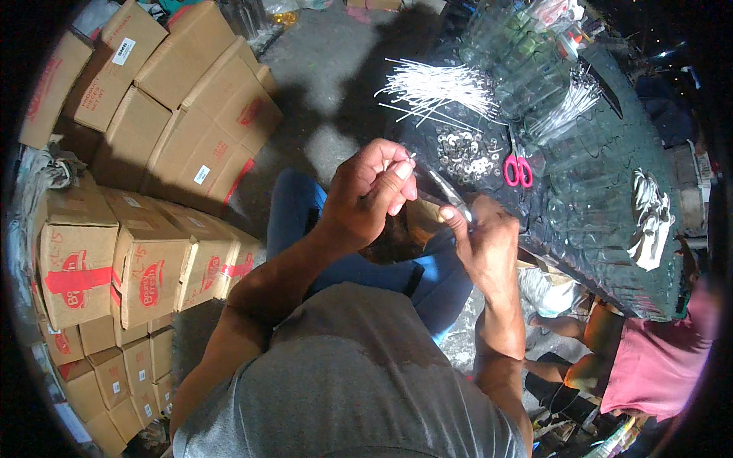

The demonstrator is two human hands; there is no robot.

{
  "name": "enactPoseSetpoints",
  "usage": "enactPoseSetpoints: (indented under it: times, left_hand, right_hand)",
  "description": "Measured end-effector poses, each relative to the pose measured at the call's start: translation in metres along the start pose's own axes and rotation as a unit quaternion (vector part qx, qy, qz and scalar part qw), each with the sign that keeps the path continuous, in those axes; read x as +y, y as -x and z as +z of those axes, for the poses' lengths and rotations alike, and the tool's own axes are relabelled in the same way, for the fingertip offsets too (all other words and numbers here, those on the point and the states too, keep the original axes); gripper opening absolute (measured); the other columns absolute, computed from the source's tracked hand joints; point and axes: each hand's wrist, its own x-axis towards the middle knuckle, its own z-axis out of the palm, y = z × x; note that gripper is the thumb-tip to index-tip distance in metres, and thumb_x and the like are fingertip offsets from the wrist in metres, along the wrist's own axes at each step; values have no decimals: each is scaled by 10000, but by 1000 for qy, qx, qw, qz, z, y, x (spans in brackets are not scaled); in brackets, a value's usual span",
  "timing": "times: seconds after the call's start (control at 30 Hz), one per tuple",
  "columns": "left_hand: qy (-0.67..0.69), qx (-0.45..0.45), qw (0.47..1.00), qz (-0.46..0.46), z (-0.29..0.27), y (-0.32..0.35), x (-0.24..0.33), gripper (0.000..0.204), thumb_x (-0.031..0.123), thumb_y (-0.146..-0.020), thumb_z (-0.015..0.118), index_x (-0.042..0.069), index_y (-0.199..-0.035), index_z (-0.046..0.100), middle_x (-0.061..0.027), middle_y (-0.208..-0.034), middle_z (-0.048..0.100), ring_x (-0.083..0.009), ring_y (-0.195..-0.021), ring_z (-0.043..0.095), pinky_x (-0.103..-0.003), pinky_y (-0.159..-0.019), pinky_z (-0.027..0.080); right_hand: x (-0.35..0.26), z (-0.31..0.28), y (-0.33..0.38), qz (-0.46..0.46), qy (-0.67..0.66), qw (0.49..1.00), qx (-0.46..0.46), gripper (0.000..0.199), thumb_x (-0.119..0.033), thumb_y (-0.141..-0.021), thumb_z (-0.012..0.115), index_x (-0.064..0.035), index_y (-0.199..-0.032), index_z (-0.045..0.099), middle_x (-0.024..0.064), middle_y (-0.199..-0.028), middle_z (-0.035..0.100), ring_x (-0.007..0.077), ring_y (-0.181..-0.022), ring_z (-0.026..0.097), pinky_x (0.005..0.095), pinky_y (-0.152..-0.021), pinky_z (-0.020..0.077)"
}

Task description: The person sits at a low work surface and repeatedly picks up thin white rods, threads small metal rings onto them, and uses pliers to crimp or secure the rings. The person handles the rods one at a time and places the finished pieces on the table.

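Observation:
My left hand (368,191) is raised over my lap, its thumb and fingers pinched round something small. Only a tiny pale tip shows there, so I cannot make out what it is. My right hand (487,235) is closed around metal pliers (450,192), whose narrow jaws point up toward the left hand, a short gap away. Beyond them on the dark table lies a heap of small round metal pieces (467,156). Pink-handled scissors (518,169) rest beside that heap. A loose pile of thin white strands (443,88) lies farther back, partly over the table's left edge.
Rows of clear glasses (584,191) cover the right of the table, with more white strands (569,107) and white cloth gloves (650,221) among them. Stacked cardboard boxes (153,290) rise on the left. A person in a pink shirt (653,366) is at the lower right.

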Motion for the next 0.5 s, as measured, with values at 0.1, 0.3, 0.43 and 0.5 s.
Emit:
enactPoseSetpoints:
  times: [0.1,0.3,0.43,0.5]
  left_hand:
    - [15,-1,1000,5,2,1,2,125,130,-1041,489,28,-1104,524,-63,-802,611,-71,-640,485,-236,-596,421]
    - [-38,9,999,21,-1,2,-1,103,105,-1029,509,20,-1083,531,-61,-787,620,-68,-629,497,-237,-589,431]
    - [-65,-1,997,30,-1,4,-1,98,92,-1027,512,11,-1077,535,-63,-777,625,-67,-625,506,-240,-586,437]
    - [-55,5,998,30,0,4,-1,101,95,-1028,510,8,-1071,537,-62,-777,625,-66,-628,505,-239,-589,437]
  right_hand:
    - [-2,4,3,-46,52,998,-8,335,-256,-882,738,18,-774,580,187,-753,585,392,-717,606,475,-638,480]
    - [0,12,1,-64,67,996,15,323,-244,-875,739,20,-766,587,181,-796,594,382,-752,609,465,-660,493]
    - [1,16,-1,-70,53,996,28,333,-252,-868,743,16,-753,582,169,-775,574,373,-741,604,459,-651,492]
    - [1,16,-2,-67,49,996,22,338,-257,-866,744,13,-749,579,164,-766,564,370,-735,601,457,-646,489]
